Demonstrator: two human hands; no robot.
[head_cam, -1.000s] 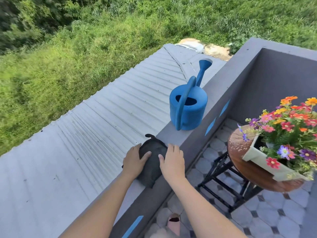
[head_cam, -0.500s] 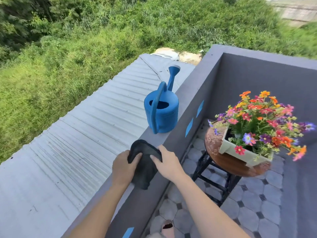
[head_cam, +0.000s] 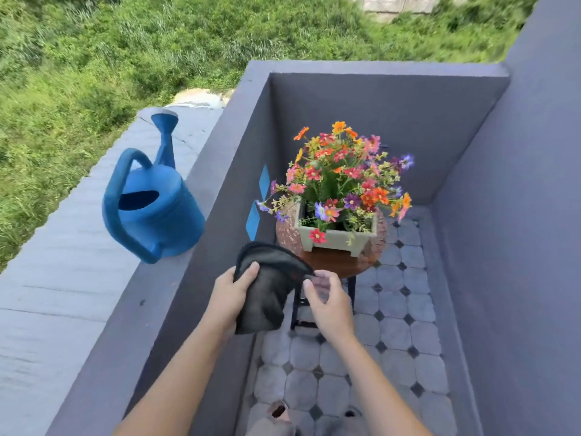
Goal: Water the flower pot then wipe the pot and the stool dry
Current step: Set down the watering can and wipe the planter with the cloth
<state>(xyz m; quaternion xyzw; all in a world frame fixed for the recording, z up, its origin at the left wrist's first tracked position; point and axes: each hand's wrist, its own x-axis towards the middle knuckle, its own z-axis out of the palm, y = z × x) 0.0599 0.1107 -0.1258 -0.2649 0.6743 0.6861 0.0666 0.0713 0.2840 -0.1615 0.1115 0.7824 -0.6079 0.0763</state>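
Observation:
A dark cloth hangs in the air in front of me, just short of the stool. My left hand grips its left side, thumb on top. My right hand pinches its right edge. Beyond the cloth stands a round brown stool on black legs. On it sits a pale green square pot full of colourful flowers. The blue watering can stands on top of the grey wall, to the left of my hands.
A grey parapet wall runs along the left, with more walls behind and to the right of the stool. The floor is tiled in grey octagons. A corrugated roof and grass lie outside. My feet show at the bottom edge.
Both hands have lifted the cloth off the top of the wall and carried it right, toward the stool. My view has turned right, so the stool is now centred.

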